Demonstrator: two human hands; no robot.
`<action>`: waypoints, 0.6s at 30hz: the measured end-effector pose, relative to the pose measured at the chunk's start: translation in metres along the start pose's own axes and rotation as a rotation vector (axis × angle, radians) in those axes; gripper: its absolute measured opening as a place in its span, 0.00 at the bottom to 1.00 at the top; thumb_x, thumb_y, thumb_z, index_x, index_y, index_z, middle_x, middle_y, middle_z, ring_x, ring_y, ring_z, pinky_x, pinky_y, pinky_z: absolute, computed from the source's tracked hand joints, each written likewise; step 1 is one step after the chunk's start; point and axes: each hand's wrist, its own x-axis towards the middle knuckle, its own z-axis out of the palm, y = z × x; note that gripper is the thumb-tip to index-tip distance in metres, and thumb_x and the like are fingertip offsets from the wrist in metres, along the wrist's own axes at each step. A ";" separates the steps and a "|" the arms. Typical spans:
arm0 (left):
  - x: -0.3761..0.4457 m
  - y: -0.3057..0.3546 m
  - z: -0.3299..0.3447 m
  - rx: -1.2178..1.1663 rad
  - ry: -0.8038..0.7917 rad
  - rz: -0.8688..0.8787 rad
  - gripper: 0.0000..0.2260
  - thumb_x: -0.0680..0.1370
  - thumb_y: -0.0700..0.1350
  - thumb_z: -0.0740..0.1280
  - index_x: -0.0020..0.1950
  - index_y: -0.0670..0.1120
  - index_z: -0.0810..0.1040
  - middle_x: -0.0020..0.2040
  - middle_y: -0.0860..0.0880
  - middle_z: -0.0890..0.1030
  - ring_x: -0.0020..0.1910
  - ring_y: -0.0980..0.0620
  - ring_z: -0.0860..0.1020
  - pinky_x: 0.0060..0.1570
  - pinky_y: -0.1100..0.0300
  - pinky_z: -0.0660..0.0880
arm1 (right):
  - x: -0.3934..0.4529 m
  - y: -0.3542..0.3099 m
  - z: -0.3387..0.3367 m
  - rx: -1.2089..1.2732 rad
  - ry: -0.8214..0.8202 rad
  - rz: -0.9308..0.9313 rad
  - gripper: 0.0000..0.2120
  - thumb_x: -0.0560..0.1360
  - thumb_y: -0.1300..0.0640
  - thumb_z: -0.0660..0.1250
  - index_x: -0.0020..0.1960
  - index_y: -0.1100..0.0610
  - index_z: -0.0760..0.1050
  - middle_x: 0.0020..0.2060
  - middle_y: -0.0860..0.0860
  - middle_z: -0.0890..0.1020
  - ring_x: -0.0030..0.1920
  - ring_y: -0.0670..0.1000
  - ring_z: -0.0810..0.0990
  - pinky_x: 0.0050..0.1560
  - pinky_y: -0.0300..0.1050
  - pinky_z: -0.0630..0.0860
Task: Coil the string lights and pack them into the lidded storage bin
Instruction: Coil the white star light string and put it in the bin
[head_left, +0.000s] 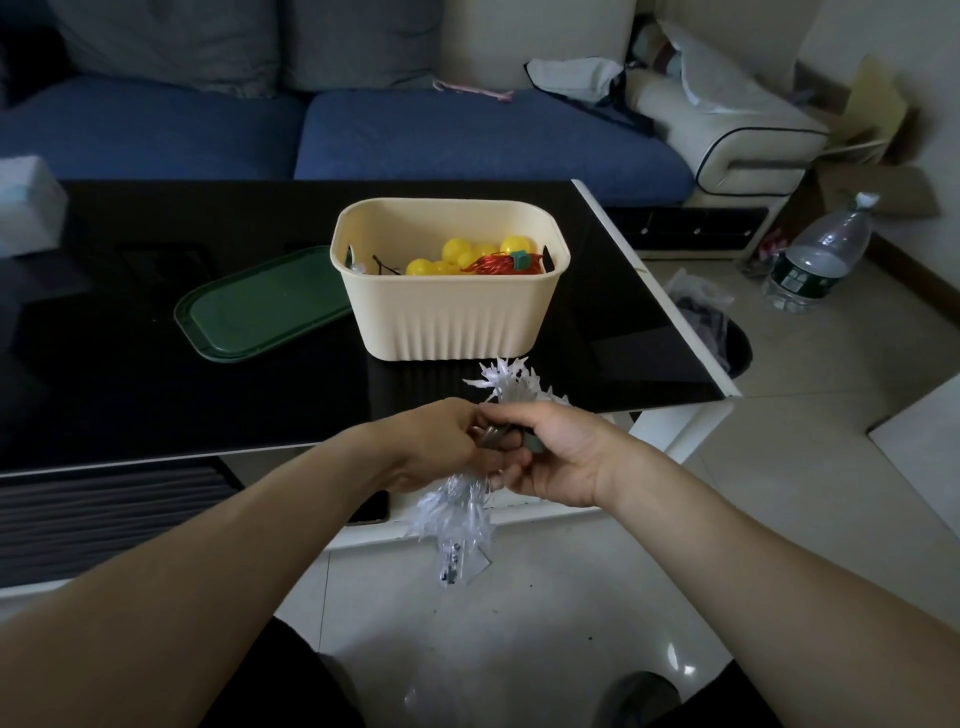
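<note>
Both hands (447, 441) (545, 452) in tight grip on white string lights (506, 387); yellow, perhaps bulb, lights in lidless bin (452, 322).

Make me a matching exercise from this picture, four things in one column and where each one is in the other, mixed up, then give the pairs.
Things:
1. white spiky string lights
2. dark green plastic lid
3. yellow ball lights
4. clear plastic water bottle

Places:
A. inside the cream ribbed bin
B. standing on the tiled floor
C. flat on the black glass table, left of the bin
D. gripped by the left hand and right hand

Pairs: 1-D, 2-C, 3-A, 4-B
</note>
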 end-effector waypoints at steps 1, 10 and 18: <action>-0.001 0.000 -0.002 0.031 -0.024 0.011 0.06 0.78 0.32 0.66 0.47 0.41 0.81 0.41 0.46 0.82 0.45 0.50 0.81 0.54 0.60 0.76 | 0.000 -0.001 -0.002 -0.016 -0.011 -0.005 0.08 0.78 0.56 0.69 0.42 0.59 0.79 0.27 0.49 0.67 0.27 0.46 0.64 0.26 0.36 0.70; 0.010 0.003 0.003 -0.209 0.070 -0.059 0.07 0.72 0.32 0.58 0.40 0.40 0.75 0.35 0.42 0.70 0.32 0.47 0.68 0.32 0.55 0.68 | -0.004 -0.010 -0.012 -0.138 0.034 -0.088 0.09 0.79 0.57 0.69 0.41 0.58 0.77 0.29 0.50 0.74 0.25 0.45 0.66 0.28 0.38 0.68; 0.008 0.013 0.009 -0.271 0.056 -0.028 0.12 0.78 0.47 0.59 0.39 0.42 0.73 0.30 0.48 0.69 0.29 0.51 0.66 0.35 0.56 0.67 | -0.006 -0.010 -0.023 -0.174 0.113 -0.118 0.12 0.72 0.47 0.76 0.44 0.56 0.80 0.32 0.51 0.80 0.28 0.45 0.73 0.29 0.38 0.72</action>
